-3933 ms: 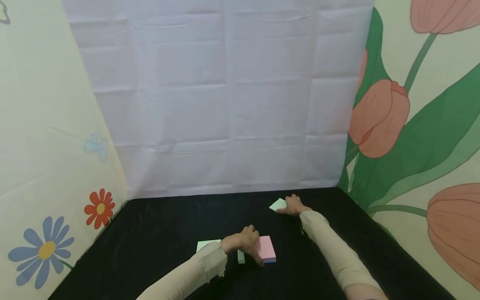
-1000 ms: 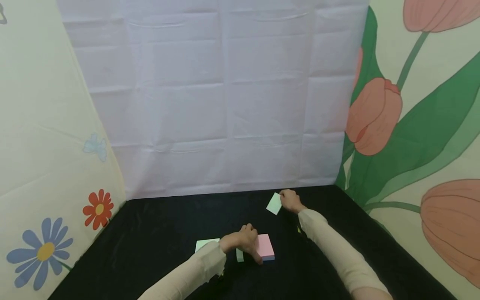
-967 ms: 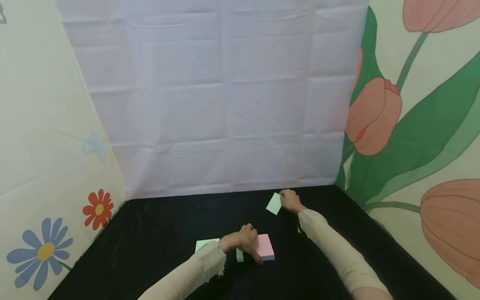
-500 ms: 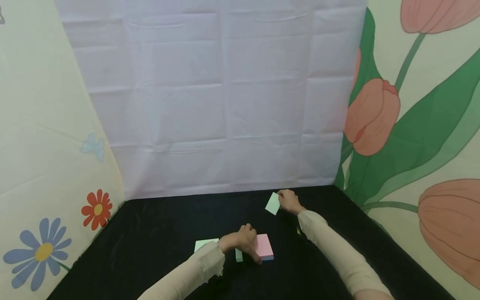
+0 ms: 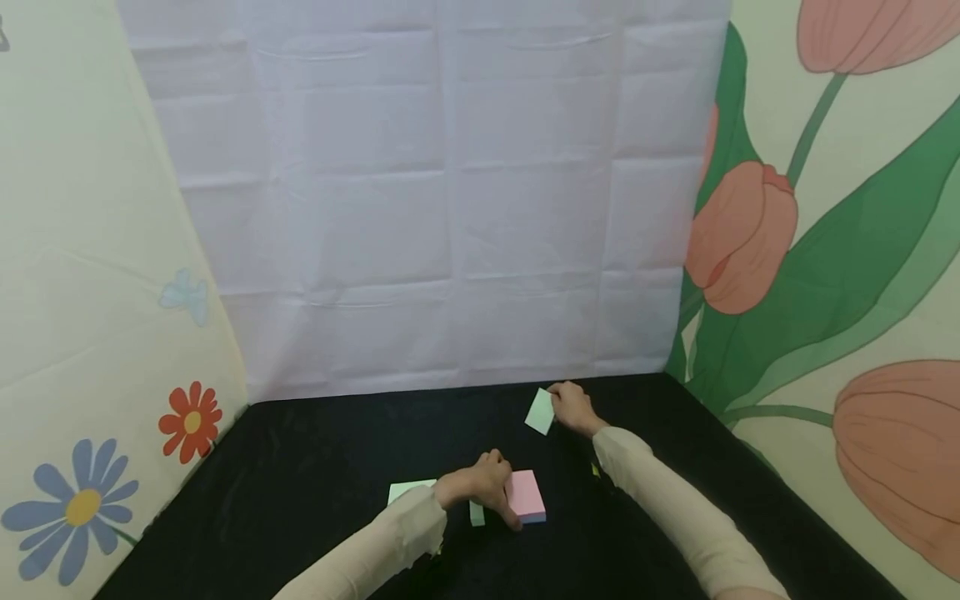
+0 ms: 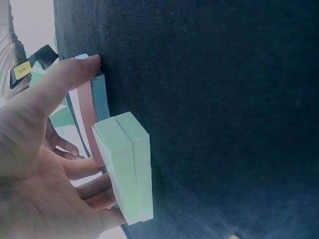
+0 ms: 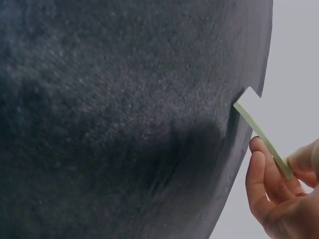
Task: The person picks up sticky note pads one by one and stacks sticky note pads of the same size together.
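My left hand (image 5: 483, 483) grips a stack of sticky note pads (image 5: 527, 493), pink on top and blue below. In the left wrist view the thumb lies at one end of this stack and the fingers at the other. Close by it, a narrow light green block (image 5: 477, 514) with a seam along it shows partly under the hand. Farther back on the right, my right hand (image 5: 573, 408) pinches a thin light green sticky note pad (image 5: 540, 412) between thumb and fingers. The right wrist view shows that pad (image 7: 261, 132) edge-on and tilted.
Another light green pad (image 5: 408, 488) lies left of the left hand, partly covered by the sleeve. A black cloth (image 5: 330, 467) covers the table, with a white sheet (image 5: 450, 250) hanging behind its far edge. Flower-patterned hangings (image 5: 810, 392) flank both sides.
The right hand has turned its green pad since the oldest frame, and lately shifted it slightly left and nearer. The left hand keeps its grip on the pink and blue stack.
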Available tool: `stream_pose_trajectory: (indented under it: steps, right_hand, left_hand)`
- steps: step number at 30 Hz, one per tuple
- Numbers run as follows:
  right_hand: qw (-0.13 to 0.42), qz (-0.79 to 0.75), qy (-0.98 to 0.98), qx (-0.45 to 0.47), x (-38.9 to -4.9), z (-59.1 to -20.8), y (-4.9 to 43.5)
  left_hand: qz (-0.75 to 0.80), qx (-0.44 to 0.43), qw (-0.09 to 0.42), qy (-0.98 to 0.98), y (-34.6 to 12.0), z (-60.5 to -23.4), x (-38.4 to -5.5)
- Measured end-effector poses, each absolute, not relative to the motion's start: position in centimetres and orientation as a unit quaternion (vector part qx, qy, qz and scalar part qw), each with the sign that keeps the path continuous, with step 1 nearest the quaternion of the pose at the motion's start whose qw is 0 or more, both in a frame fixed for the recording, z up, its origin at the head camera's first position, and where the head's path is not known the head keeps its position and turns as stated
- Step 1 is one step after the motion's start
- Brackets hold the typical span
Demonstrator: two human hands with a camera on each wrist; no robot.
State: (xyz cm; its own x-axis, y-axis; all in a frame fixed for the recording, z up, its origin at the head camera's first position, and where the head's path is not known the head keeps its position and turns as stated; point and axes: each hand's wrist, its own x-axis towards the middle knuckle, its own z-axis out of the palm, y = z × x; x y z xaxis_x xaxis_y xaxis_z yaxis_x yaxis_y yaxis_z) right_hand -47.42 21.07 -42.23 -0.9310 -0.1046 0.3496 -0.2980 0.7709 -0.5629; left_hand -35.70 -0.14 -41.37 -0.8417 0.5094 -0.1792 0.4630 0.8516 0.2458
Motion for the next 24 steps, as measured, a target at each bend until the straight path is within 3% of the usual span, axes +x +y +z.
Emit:
stream_pose_trajectory:
  steps: [12, 24]
  right_hand:
    - [0.155, 0.332, -0.921, 0.131, -46.2, -41.8, 20.9]
    - [0.197, 0.335, -0.902, 0.189, -44.1, -41.7, 20.9]
  left_hand:
    - [0.077, 0.267, 0.104, 0.955, -0.1, -41.6, -35.7]
    - [0.07, 0.311, 0.113, 0.941, -1.4, -40.6, -35.9]
